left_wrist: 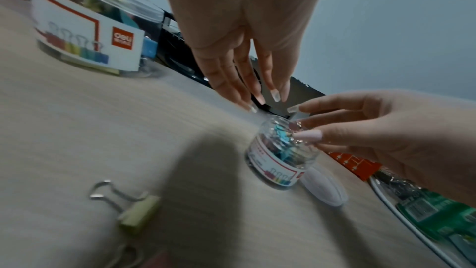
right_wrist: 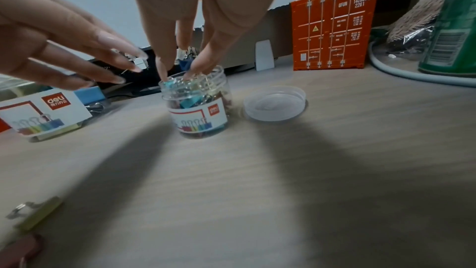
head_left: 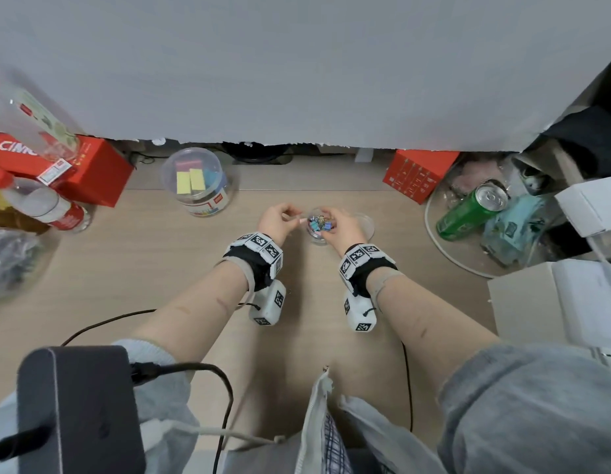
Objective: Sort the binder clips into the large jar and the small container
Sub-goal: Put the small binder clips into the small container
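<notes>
- Pressing into the small container [right_wrist: 198, 101], the right hand [head_left: 341, 224] has its fingertips [right_wrist: 165, 72] dipped in the open mouth among heaped clips; whether it pinches one I cannot tell.
- The left hand [head_left: 278, 218] hovers just beside, fingers straight and spread, holding nothing; nothing braces the container, so a sideways push could tip it.
- Packed to the rim, it may spill clips onto the desk [right_wrist: 283, 170].
- A yellow binder clip [left_wrist: 134, 211] lies loose nearer the person, easily overlooked, well apart from the lidded large jar [head_left: 196, 181].
</notes>
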A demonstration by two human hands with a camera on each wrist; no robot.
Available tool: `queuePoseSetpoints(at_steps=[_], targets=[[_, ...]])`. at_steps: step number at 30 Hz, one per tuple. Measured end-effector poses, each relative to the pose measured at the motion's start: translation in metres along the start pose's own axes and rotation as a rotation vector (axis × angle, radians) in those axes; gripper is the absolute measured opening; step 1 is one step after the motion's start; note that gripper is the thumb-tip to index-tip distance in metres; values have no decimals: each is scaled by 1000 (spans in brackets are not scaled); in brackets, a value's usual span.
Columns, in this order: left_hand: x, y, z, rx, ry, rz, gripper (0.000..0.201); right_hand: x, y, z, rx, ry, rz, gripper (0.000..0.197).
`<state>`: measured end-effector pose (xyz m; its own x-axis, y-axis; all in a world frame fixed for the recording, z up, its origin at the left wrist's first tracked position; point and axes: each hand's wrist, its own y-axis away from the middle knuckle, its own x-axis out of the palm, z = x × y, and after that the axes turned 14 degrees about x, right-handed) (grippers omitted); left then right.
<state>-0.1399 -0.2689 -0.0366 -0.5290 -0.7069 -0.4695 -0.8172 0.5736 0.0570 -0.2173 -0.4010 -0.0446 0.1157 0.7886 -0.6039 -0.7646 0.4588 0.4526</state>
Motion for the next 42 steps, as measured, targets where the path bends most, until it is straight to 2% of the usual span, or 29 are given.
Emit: queuePoseSetpoints(at_steps=[2,6,9,11,14,16,19,21,23,26,29,32,36,40,42], targets=[[-9,5,12,-39,8,3,4,2,1,-3,-33,-52,-11,46],[-31,15,34,-88,-15,3,29,3,3,-7,-64,-100,-121,38],[-47,25,45,-108,-38,19,20,5,11,-3,-35,4,-207,27],[-53,33,52,-110,-103,72,11,10,20,-2,-14,137,-262,23],[-58,46,63,-81,-212,224,15,28,37,-1,-24,201,-228,27],[-60,56,68,-45,-274,353,30,46,48,-4,23,218,-131,34],[-59,69,68,3,-364,557,65,72,61,-11,96,228,-2,47],[-57,76,71,51,-407,611,80,91,70,-17,112,235,35,54],[-53,81,73,100,-421,621,86,105,78,-21,115,234,40,59],[-45,82,77,144,-406,615,82,120,85,-24,123,193,6,56],[-36,84,78,164,-389,614,67,132,86,-23,154,83,-30,46],[-31,86,78,154,-343,609,56,139,83,-16,195,4,-30,43],[-28,87,82,126,-325,576,52,140,75,-11,253,15,-41,40],[-27,84,82,84,-315,572,50,135,69,-5,290,103,23,42],[-27,82,82,73,-314,585,44,133,68,-3,296,109,29,37]])
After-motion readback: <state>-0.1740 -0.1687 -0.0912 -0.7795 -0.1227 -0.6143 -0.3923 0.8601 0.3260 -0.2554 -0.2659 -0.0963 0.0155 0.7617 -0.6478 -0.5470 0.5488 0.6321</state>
